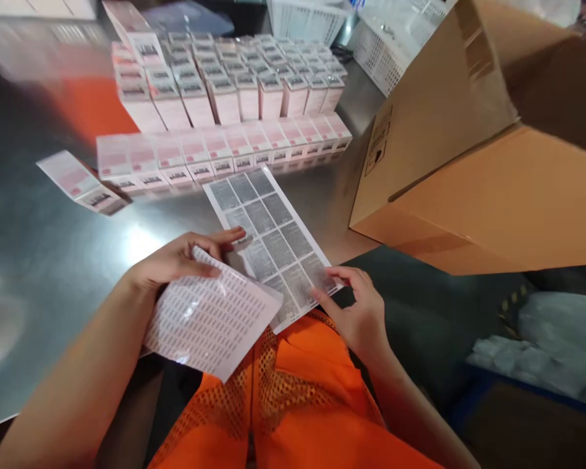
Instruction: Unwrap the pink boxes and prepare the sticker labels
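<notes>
My left hand [188, 257] grips a glossy white sheet of small printed labels [209, 319] between thumb and fingers, with its index finger stretched over a second sheet. That second one is a sheet of large grey printed labels [278, 244], laid out in a grid and reaching past the table's front edge. At its near right corner, my right hand [356, 306] pinches it between thumb and fingers. Beyond the sheets, a row of small pink-and-white boxes [224, 146] lies on the metal table [141, 241]. One separate box [85, 182] rests at the row's left end.
Behind the row stand several ranks of upright boxes [239, 101]. A large open cardboard carton [469, 189] occupies the right side. White plastic baskets [307, 23] are at the back. Bagged items [542, 358] sit low at the right, beside a blue-edged surface.
</notes>
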The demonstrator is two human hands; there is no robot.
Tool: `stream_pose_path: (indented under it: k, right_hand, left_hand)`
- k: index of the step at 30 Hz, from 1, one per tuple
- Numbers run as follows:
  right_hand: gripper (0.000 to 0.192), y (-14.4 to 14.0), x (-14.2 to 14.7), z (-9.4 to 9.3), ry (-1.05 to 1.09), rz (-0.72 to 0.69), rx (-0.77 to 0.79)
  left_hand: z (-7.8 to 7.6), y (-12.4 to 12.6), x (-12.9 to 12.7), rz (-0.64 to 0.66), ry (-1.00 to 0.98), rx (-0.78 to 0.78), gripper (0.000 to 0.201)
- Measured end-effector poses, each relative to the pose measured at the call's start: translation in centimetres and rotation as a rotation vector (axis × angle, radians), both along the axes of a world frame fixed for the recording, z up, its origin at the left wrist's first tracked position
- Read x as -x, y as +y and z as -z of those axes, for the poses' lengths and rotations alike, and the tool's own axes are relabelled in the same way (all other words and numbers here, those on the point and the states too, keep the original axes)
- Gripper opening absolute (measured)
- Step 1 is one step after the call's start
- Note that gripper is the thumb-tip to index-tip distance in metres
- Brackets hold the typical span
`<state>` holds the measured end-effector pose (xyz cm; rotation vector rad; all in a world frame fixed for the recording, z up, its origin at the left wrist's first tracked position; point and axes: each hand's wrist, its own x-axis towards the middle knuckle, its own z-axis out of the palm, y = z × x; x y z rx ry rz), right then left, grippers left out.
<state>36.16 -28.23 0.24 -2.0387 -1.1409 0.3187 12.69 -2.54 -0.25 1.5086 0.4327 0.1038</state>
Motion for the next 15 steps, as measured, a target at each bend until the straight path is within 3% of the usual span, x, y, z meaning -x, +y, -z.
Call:
stream_pose_path:
  k: [3, 7, 11, 15]
  right_hand:
    - [0.063, 1.7, -1.2, 1.2, -0.138, 0.098, 0.057]
    - [0.091, 7.0, -2.6, 0.6, -0.168, 0.01, 0.239]
    - [0.102, 9.1, -2.5, -1.2, -0.103, -0.101, 0.333]
    - [0.093, 8.0, -2.5, -0.9, 0.07, -0.04, 0.224]
  left_hand:
    - [-1.0, -0.6, -0.2, 0.014, -0.011, -0.015, 0.011]
    - [-1.9, -1.1, -0.2, -0.088, -0.058, 0.133, 0.017]
    - [-1.8, -1.7, -0.1, -0.215, -0.133, 0.194, 0.018]
    - [-1.4, -2.2, -0.2, -0.271, -0.174, 0.244, 0.026]
